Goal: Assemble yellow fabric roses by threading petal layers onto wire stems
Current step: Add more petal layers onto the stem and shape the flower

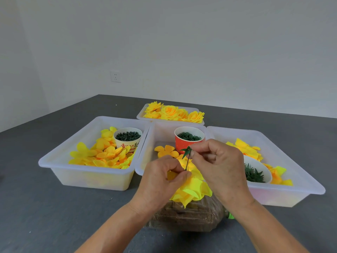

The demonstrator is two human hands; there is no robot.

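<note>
Right hand pinches a green calyx at the top end of the wire stem, thumb and forefinger closed on it. Left hand grips the petal stack at the stem's lower end, fingers curled round the fabric. Stem stands tilted between the two hands.

Likely step: sliding the calyx down onto the petals. To do it well, I'd keep the left pinch right at the stem base so layers don't spin, and push straight along the wire, not sideways, since it looks thin enough to bend.

Red cup of green rings sits just behind, in the middle tray. Finished roses fill the far tray.
</note>
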